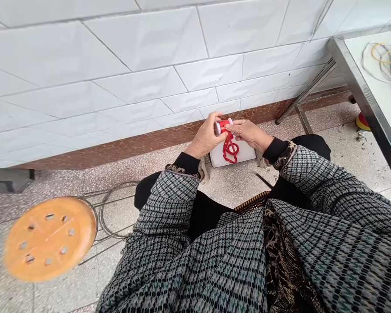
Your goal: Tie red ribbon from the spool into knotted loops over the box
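Mid-winding, apparently: left hand in closed grip round a red spool, right hand pinching cord looped below; steady tension needed next.

Floor: speckled terrazzo, meeting a tiled wall at the far side. Standing on it:
- far centre, a white box;
- near left, an orange stool on a wire frame;
- far left, a dark grey block;
- far right, metal legs of a steel-edged surface, with a red-and-yellow object and scattered debris just beside them.

Cables lie on the surface.
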`<action>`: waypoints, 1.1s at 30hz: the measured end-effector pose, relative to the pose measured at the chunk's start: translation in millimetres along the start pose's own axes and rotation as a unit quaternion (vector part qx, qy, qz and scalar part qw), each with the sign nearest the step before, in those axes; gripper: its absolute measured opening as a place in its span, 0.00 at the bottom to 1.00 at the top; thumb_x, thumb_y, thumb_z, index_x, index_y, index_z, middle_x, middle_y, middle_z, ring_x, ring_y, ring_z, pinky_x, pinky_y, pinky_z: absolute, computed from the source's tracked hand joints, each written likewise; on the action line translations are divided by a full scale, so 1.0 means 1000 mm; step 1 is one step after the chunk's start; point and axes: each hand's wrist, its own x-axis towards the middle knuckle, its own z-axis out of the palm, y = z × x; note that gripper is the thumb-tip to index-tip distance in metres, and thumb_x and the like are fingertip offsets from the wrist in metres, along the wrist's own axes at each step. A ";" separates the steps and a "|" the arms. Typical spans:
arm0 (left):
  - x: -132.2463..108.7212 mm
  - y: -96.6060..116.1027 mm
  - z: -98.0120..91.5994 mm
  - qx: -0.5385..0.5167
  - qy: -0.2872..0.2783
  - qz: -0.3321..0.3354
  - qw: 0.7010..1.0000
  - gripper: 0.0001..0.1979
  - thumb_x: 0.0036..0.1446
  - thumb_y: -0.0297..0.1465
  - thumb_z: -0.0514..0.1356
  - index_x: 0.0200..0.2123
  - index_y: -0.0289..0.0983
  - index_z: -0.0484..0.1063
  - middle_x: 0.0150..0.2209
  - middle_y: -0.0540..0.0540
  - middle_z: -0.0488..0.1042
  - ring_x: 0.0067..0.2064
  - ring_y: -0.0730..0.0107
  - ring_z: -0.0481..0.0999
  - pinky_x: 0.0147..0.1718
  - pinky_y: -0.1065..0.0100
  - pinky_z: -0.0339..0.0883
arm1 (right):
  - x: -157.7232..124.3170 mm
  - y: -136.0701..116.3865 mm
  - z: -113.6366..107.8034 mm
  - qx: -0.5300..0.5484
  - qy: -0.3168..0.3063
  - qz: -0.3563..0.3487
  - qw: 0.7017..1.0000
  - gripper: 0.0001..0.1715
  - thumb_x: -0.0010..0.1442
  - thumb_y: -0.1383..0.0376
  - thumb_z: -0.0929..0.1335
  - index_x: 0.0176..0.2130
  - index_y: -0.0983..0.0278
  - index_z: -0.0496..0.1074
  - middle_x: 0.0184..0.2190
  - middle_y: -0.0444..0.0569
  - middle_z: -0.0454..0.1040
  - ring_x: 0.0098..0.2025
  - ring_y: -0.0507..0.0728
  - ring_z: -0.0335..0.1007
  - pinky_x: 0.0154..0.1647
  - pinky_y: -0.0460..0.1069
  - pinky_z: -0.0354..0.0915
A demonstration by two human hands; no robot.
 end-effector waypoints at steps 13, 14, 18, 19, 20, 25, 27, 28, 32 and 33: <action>-0.001 0.002 0.029 -0.363 -0.013 -0.113 0.925 0.23 0.53 0.45 0.71 0.46 0.35 0.79 0.45 0.41 0.83 0.45 0.62 0.81 0.54 0.54 0.74 | -0.007 -0.018 -0.013 0.100 0.007 -0.019 0.995 0.24 0.53 0.55 0.82 0.30 0.65 0.70 0.18 0.35 0.64 0.17 0.43 0.49 0.16 0.41 0.55; -0.001 0.001 0.029 -0.351 -0.008 -0.116 0.929 0.21 0.53 0.45 0.71 0.43 0.35 0.79 0.43 0.42 0.83 0.44 0.62 0.81 0.52 0.56 0.74 | -0.007 -0.019 -0.014 0.109 0.008 -0.016 0.994 0.25 0.53 0.55 0.83 0.30 0.65 0.70 0.19 0.35 0.65 0.18 0.43 0.49 0.16 0.41 0.56; -0.002 0.001 0.029 -0.258 0.000 -0.093 0.962 0.19 0.52 0.46 0.70 0.36 0.35 0.79 0.36 0.46 0.81 0.39 0.65 0.78 0.45 0.62 0.73 | -0.005 -0.019 -0.016 0.129 0.019 -0.010 0.991 0.25 0.53 0.55 0.83 0.30 0.64 0.68 0.20 0.36 0.66 0.19 0.44 0.52 0.17 0.41 0.55; -0.002 0.003 0.028 -0.244 -0.008 -0.086 0.966 0.19 0.51 0.45 0.70 0.37 0.35 0.80 0.36 0.46 0.81 0.38 0.65 0.77 0.44 0.63 0.72 | -0.004 -0.018 -0.017 0.132 0.023 -0.012 0.991 0.26 0.53 0.55 0.82 0.30 0.64 0.67 0.19 0.36 0.65 0.19 0.43 0.52 0.17 0.41 0.54; -0.003 0.005 0.028 -0.234 -0.021 -0.081 0.969 0.20 0.51 0.44 0.70 0.40 0.35 0.80 0.37 0.46 0.81 0.38 0.66 0.77 0.43 0.63 0.72 | -0.004 -0.018 -0.017 0.134 0.027 -0.013 0.991 0.26 0.54 0.55 0.82 0.29 0.63 0.66 0.19 0.36 0.65 0.18 0.43 0.52 0.17 0.41 0.53; -0.004 0.012 0.027 -0.108 -0.060 -0.068 0.990 0.17 0.55 0.43 0.64 0.35 0.35 0.81 0.31 0.49 0.77 0.35 0.66 0.74 0.37 0.66 0.68 | -0.004 -0.019 -0.017 0.122 0.035 -0.009 0.992 0.28 0.55 0.53 0.81 0.30 0.62 0.64 0.19 0.35 0.64 0.18 0.44 0.49 0.17 0.42 0.49; -0.004 0.012 0.028 -0.071 -0.054 -0.036 0.995 0.16 0.56 0.43 0.63 0.29 0.35 0.79 0.33 0.47 0.78 0.37 0.65 0.75 0.39 0.65 0.69 | -0.004 -0.020 -0.018 0.118 0.027 -0.010 0.993 0.26 0.56 0.53 0.81 0.31 0.62 0.66 0.20 0.35 0.64 0.18 0.43 0.48 0.17 0.43 0.48; -0.004 0.011 0.028 -0.066 -0.055 -0.023 0.996 0.16 0.56 0.43 0.62 0.28 0.36 0.78 0.35 0.46 0.79 0.38 0.65 0.75 0.39 0.65 0.69 | -0.004 -0.020 -0.019 0.116 0.019 -0.010 0.993 0.25 0.57 0.53 0.80 0.32 0.63 0.67 0.20 0.35 0.65 0.18 0.43 0.47 0.17 0.43 0.47; -0.006 0.004 0.028 -0.036 -0.079 -0.022 0.996 0.15 0.57 0.42 0.61 0.32 0.36 0.79 0.29 0.48 0.77 0.32 0.67 0.73 0.35 0.65 0.67 | -0.006 -0.022 -0.023 0.108 -0.013 -0.003 0.994 0.20 0.59 0.53 0.79 0.37 0.63 0.72 0.21 0.35 0.65 0.18 0.44 0.45 0.17 0.44 0.46; -0.006 0.002 0.027 -0.014 -0.074 -0.019 0.997 0.15 0.58 0.42 0.62 0.31 0.36 0.79 0.27 0.48 0.75 0.31 0.68 0.71 0.34 0.65 0.66 | -0.007 -0.022 -0.024 0.108 -0.015 0.001 0.994 0.20 0.59 0.54 0.79 0.38 0.63 0.73 0.21 0.35 0.65 0.19 0.44 0.44 0.17 0.44 0.46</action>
